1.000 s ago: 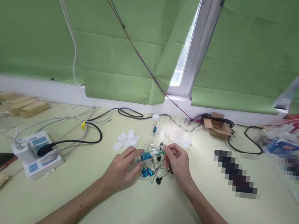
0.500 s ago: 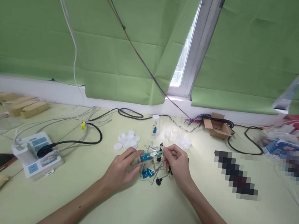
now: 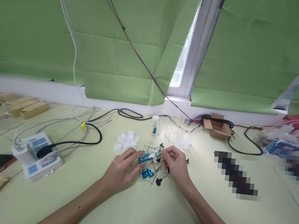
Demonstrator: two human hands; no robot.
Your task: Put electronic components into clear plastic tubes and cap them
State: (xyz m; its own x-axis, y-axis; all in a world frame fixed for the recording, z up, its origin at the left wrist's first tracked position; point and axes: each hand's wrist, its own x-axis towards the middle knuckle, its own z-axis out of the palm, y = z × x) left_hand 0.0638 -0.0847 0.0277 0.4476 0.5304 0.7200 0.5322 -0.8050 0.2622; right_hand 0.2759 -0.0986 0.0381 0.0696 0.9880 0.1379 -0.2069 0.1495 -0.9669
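Note:
My left hand (image 3: pixel 123 168) is closed around a clear plastic vial (image 3: pixel 148 158), tilted with its far end up and to the right. A blue metal part shows inside it. At the vial's right end, my right hand (image 3: pixel 174 162) pinches something small, mostly hidden by the fingertips; a greenish, shiny bit shows there. Beneath both hands lies a loose pile of thin bent metal rods (image 3: pixel 155 175), blue metal pieces (image 3: pixel 147 173) and black knobs (image 3: pixel 158 181). Behind the pile stands a capped vial (image 3: pixel 154 127) with a blue part in it.
White round caps (image 3: pixel 127 141) are heaped left of the standing vial. Clear empty vials (image 3: pixel 180 139) are grouped to its right. A small open cardboard box (image 3: pixel 217 128) sits at the back amid black cables. A power strip (image 3: pixel 38 155) with plugs lies at left.
My right hand has shifted slightly left and down, closer to the vial's end. My left hand keeps its hold on the vial, nearly still.

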